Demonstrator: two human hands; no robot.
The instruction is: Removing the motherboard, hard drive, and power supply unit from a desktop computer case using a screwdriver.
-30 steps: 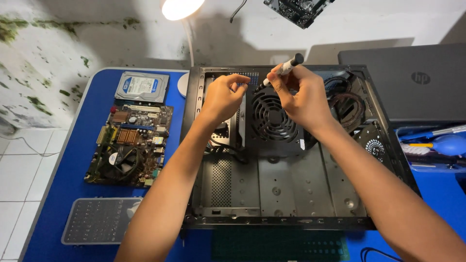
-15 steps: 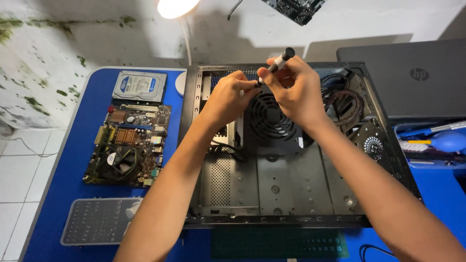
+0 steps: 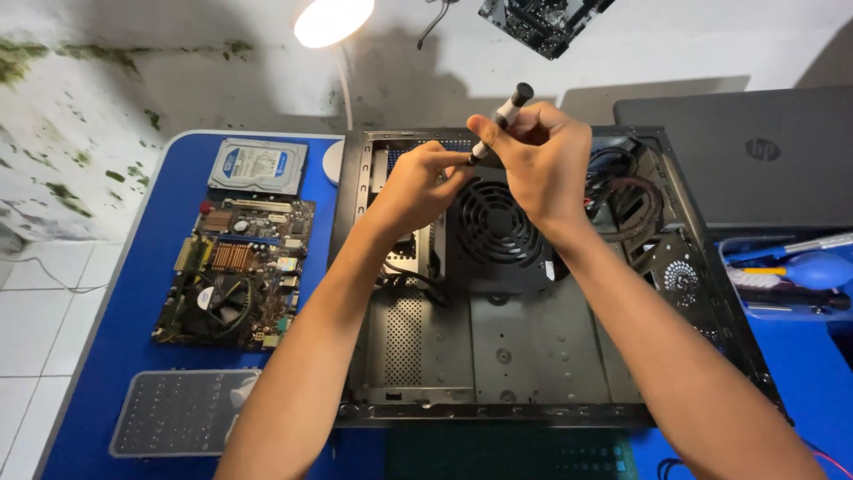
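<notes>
An open black computer case [image 3: 498, 356] lies flat on the blue table, with a black fan unit [image 3: 498, 222] and cables inside. My right hand [image 3: 542, 160] is raised above the fan and grips a thin screwdriver [image 3: 502, 116] with a black and silver handle, tip pointing down-left. My left hand [image 3: 418, 182] hovers beside it, fingertips pinched at the screwdriver's tip; whether a screw is there is too small to tell.
A green motherboard [image 3: 235, 271] and a hard drive [image 3: 258, 167] lie left of the case on the blue table [image 3: 124, 356]. A grey perforated panel [image 3: 178, 411] sits at front left. A closed laptop [image 3: 755, 156] and a tray with a blue blower [image 3: 813, 271] are to the right. A lamp [image 3: 333, 20] glows behind.
Both hands have lifted together away from the fan, up toward the case's far edge. The left fingertips have come to the screwdriver's tip.
</notes>
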